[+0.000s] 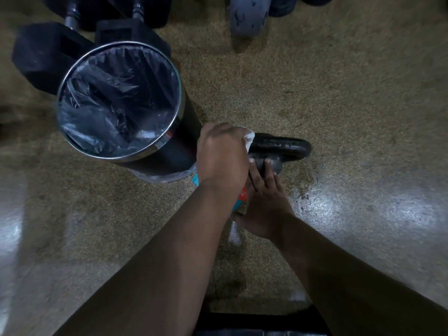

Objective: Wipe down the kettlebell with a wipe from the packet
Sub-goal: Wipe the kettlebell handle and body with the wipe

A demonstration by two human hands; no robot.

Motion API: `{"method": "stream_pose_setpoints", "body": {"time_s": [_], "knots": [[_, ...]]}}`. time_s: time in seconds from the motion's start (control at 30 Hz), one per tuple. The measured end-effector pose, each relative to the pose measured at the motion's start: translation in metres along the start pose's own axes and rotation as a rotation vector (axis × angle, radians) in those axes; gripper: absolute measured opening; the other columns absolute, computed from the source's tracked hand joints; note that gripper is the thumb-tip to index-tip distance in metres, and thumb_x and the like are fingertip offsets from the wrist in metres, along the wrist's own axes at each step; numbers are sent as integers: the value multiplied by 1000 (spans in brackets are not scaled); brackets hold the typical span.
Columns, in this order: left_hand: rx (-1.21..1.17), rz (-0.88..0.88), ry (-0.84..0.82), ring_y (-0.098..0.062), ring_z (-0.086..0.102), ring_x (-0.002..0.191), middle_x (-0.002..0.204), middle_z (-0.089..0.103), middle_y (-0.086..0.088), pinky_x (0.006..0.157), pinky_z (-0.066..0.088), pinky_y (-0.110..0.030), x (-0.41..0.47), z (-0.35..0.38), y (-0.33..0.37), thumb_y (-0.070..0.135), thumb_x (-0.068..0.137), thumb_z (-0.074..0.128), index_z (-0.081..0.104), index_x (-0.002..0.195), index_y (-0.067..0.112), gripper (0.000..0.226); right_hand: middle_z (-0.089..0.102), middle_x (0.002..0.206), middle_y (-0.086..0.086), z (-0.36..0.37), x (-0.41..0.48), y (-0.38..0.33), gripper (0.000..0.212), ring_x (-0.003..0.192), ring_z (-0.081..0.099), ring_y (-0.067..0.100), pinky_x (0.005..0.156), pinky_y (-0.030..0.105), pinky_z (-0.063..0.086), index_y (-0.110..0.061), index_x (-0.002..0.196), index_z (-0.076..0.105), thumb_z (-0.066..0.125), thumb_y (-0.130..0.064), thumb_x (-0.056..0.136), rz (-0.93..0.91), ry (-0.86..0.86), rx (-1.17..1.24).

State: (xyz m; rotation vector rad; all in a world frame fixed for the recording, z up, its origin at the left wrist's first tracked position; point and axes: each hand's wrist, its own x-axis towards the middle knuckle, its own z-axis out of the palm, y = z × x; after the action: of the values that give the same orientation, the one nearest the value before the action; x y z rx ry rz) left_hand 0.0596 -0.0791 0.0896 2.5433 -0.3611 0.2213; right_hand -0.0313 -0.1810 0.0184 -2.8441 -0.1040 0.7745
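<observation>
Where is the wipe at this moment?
In the head view, the wipe is near the centre, held by the left hand against the left end of the handle of the kettlebell, just right of the bin.

A single wide-angle camera on the person's head faces steeply down at the floor [339,93]. Both forearms enter from the bottom edge and fill much of the lower frame, so the lens sits close above them. The left hand [220,154], gripping a wipe [249,139], and the right hand [264,200] meet at the kettlebell [281,145], just right of centre. A lined bin [180,149] looms at the upper left, its mouth open to the lens. Dumbbells [43,57] lie near the top edge, where the picture bends and blurs.
</observation>
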Motion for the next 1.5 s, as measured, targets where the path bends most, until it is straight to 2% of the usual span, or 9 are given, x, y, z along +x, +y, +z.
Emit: {"method": "stream_pose_setpoints", "body": {"time_s": [0.2, 0.37, 0.5, 0.7, 0.8, 0.93, 1.23, 1.4, 1.5], "knots": [[38, -84, 5, -25, 61, 85, 81, 73, -1, 84, 49, -34, -17, -5, -5, 15, 85, 64, 80, 93, 17, 18, -40, 154, 3, -2, 0, 2, 115, 139, -40, 33, 121, 47, -8, -13, 153, -20, 39, -78, 80, 7, -46, -17], [-8, -75, -10, -25, 57, 92, 79, 70, 4, 84, 51, -38, -10, 0, 1, 14, 84, 64, 80, 92, 20, 19, -38, 156, 2, 0, 1, 2, 114, 139, -40, 34, 121, 47, -5, -16, 154, -18, 38, -79, 78, 6, -36, -9], [62, -104, -3, -22, 57, 92, 85, 73, 4, 86, 46, -32, -12, -3, -5, 12, 87, 67, 80, 96, 21, 18, -40, 154, 3, -3, 0, 2, 114, 138, -40, 34, 120, 46, -9, -13, 153, -21, 40, -77, 80, 6, -50, -27], [26, -63, -32, -28, 58, 100, 85, 71, 5, 85, 52, -43, -22, -3, 4, 29, 86, 50, 79, 99, 18, 34, -42, 153, 2, -1, 1, 3, 114, 139, -40, 34, 121, 47, -7, -16, 152, -23, 38, -79, 80, 5, -54, -35], [10, -46, -3, -28, 58, 96, 81, 70, 8, 82, 53, -42, -11, 1, 6, 20, 83, 65, 80, 93, 20, 18, -38, 156, 2, 0, 2, 3, 114, 140, -38, 34, 121, 46, -8, -17, 153, -19, 40, -79, 78, -1, -34, -16], [62, -120, 13, -28, 57, 98, 86, 74, 6, 85, 51, -44, -13, 0, -3, 15, 85, 72, 80, 99, 21, 17, -40, 155, 1, -2, 2, 4, 115, 139, -39, 33, 120, 46, -10, -15, 153, -20, 41, -78, 79, 4, -49, -17], [35, -59, 2, -26, 58, 96, 78, 68, 11, 83, 46, -38, -5, 4, 2, 22, 81, 63, 80, 90, 24, 19, -35, 157, 1, 1, 2, 4, 116, 141, -37, 33, 121, 46, -7, -15, 154, -16, 41, -79, 77, -3, -21, -8], [52, -158, 32, -29, 58, 98, 86, 73, 5, 86, 47, -40, -19, 0, 2, 20, 87, 62, 80, 97, 21, 20, -39, 155, 1, -1, 2, 5, 114, 139, -40, 33, 120, 46, -11, -15, 154, -18, 40, -78, 78, 3, -42, -12], [19, -142, 6, -29, 59, 99, 88, 73, 3, 85, 52, -46, -21, 0, 10, 30, 88, 48, 80, 97, 18, 35, -39, 155, 2, 2, 3, 6, 112, 138, -41, 34, 120, 46, -11, -17, 154, -18, 38, -77, 78, -14, -36, -18]]}}
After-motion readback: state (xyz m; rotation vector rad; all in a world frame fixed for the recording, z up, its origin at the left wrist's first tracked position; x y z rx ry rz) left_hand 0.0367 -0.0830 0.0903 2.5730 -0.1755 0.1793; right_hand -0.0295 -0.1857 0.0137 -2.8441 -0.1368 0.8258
